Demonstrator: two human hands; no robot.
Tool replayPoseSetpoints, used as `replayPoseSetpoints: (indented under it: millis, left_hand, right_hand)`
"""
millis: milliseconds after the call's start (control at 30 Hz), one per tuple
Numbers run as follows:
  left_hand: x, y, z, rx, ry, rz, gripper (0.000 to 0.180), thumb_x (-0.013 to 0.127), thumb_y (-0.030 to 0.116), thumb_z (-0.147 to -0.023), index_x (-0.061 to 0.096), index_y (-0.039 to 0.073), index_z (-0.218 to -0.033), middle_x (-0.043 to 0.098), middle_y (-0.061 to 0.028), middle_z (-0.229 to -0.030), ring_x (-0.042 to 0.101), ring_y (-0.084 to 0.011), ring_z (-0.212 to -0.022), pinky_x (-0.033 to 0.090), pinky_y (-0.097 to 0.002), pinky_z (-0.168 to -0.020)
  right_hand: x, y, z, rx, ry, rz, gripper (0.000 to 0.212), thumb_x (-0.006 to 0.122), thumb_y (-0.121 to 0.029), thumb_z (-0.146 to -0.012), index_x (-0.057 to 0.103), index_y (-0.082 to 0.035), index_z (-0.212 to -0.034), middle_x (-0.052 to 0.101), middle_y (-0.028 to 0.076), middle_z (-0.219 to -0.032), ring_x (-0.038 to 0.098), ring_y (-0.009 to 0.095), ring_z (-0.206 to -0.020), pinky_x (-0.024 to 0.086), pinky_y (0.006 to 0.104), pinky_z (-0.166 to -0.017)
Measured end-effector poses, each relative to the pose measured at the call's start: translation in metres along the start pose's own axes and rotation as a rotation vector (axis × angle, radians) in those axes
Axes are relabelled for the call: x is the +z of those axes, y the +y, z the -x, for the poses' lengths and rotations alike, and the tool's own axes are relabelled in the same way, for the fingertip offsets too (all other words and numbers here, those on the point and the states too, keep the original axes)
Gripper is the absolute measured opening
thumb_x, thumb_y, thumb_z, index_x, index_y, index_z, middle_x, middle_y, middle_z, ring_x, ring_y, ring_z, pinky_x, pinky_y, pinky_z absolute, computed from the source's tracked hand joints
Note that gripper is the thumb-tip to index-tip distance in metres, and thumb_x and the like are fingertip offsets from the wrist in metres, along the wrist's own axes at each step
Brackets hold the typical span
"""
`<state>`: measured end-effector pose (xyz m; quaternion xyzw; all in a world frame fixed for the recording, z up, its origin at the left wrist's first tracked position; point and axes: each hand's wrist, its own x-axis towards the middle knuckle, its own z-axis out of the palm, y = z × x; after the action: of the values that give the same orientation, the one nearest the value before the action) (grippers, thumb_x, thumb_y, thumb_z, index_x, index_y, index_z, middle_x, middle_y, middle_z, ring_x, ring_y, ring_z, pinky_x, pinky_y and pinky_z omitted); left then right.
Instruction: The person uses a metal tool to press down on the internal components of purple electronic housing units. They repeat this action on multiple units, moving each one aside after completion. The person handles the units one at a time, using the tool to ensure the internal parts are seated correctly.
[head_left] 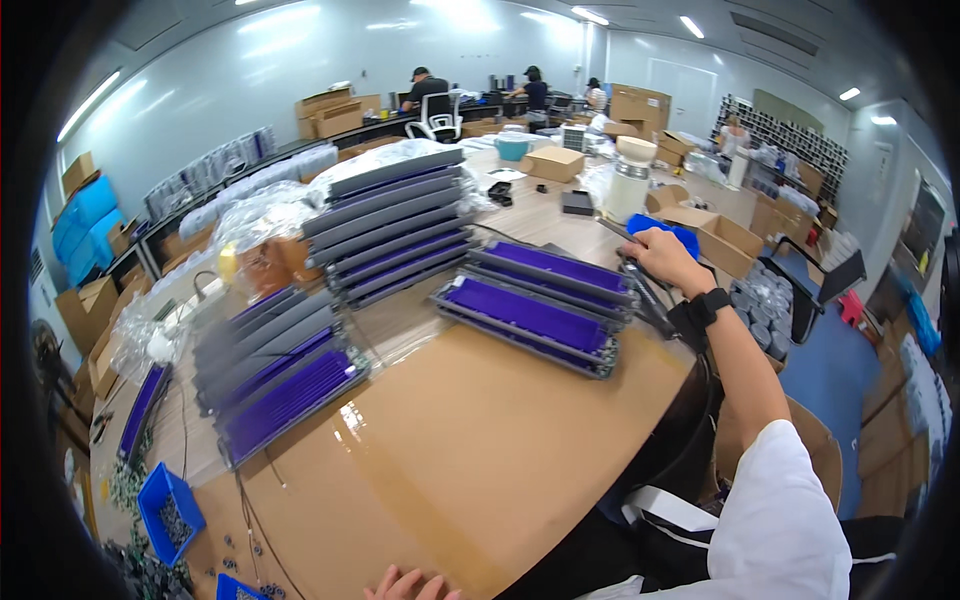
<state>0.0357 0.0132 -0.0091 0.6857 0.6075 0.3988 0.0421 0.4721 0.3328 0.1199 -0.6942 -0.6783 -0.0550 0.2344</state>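
The right hand (662, 255) reaches forward, wrist bent, fingers curled at a dark tool (648, 298) just right of two purple-and-grey units (528, 312) — its grip cannot be made out. The left hand (410, 584) shows only fingers at the lower edge; its state is unclear. A blue bin (160, 486) holds small parts. Cardboard (470, 430) covers the worktop's (400, 335) near side — people (428, 88) work along the far wall.
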Motion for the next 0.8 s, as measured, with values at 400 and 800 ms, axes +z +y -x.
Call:
replayPoseSetpoints:
  millis: [400,800]
  left_hand:
    - [-0.021,0.06,-0.061,-0.189,-0.302,0.383,0.039,0.067,0.011,-0.092,0.058,-0.001,-0.127,0.056,-0.0161,-0.132,0.047,-0.0305,-0.131,0.034,-0.0403,-0.111]
    - [0.098,0.105,-0.194,-0.79,-0.476,1.067,0.051,0.069,0.028,-0.092,0.049,0.007,-0.134,0.057,-0.0074,-0.117,0.056,-0.0277,-0.118,0.038,-0.0473,-0.102]
  right_hand:
    - [0.064,0.068,0.027,0.417,-0.29,-1.219,0.039,0.05,-0.038,-0.103,0.055,-0.009,-0.13,0.05,-0.006,-0.089,0.048,0.006,-0.08,0.046,0.0296,-0.075]
    - [0.074,0.061,0.04,0.34,-0.493,-1.284,0.043,0.048,-0.028,-0.104,0.045,-0.021,-0.146,0.06,-0.004,-0.095,0.052,0.008,-0.075,0.046,0.0302,-0.068]
